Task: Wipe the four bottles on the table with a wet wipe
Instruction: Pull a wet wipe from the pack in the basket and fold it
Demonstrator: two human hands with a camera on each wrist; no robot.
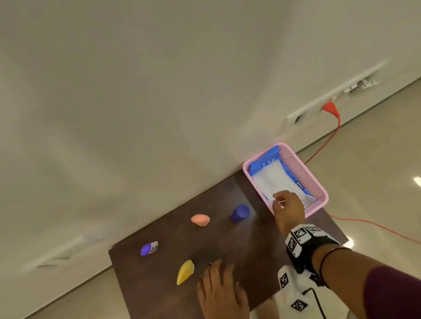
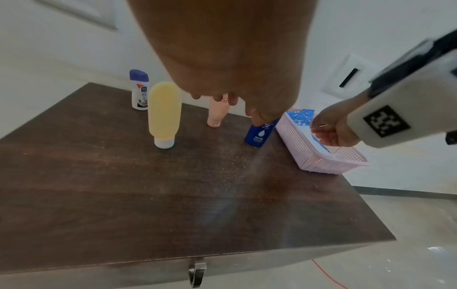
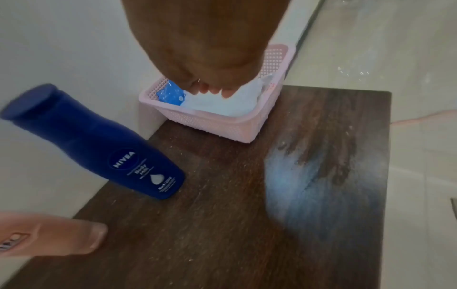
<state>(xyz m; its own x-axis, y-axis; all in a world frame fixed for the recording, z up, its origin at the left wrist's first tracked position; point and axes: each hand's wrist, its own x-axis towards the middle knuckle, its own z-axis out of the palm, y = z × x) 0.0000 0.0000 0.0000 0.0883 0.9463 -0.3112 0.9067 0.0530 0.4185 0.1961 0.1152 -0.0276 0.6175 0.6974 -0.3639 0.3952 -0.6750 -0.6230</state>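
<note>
Four bottles stand on the dark wooden table (image 1: pixel 164 299): a white one with a purple cap (image 1: pixel 149 248), a yellow tube (image 1: pixel 185 272), a peach tube (image 1: pixel 200 219) and a blue Nivea bottle (image 1: pixel 240 212). At the table's right end a pink basket (image 1: pixel 318 184) holds a blue pack of wet wipes (image 1: pixel 275 177). My right hand (image 1: pixel 279 201) reaches into the basket. Its loosely curled fingertips (image 3: pixel 210 90) sit at the white wipe (image 3: pixel 230 105), and I see no pinch. My left hand (image 1: pixel 218 271) hovers flat over the near table edge, right of the yellow tube, fingers straight and holding nothing.
The table stands against a white wall. A red cable (image 1: pixel 332 136) runs from a wall socket (image 1: pixel 329 107) across the floor to the right. A metal latch (image 2: pixel 197 271) hangs on the table's front face. Bare tabletop (image 2: pixel 173 195) lies in front of the bottles.
</note>
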